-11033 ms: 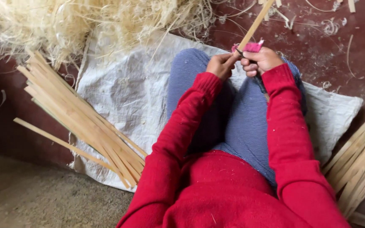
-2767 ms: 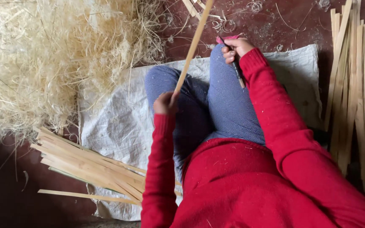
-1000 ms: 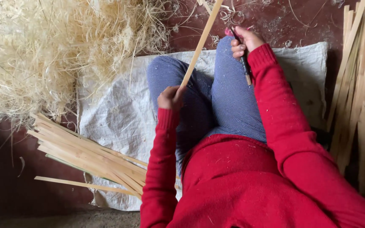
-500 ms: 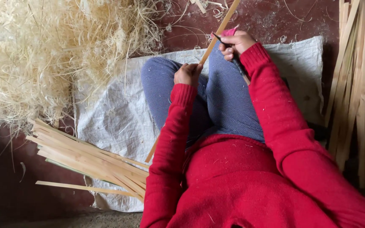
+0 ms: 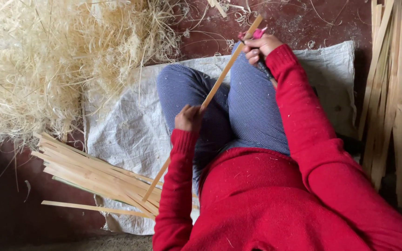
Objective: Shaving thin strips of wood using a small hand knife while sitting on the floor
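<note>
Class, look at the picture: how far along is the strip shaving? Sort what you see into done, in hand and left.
Done: a big shavings heap and a strip pile at the left. In hand: the left hand grips one strip across the lap while the right hand holds a pink-handled knife on it. Left, probably: the bundle at the right.

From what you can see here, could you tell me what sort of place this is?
Probably a floor-level craft workspace for shaving wooden strips: a heap of pale shavings, stacked strips and a woven sack spread over the dark red floor.
</note>
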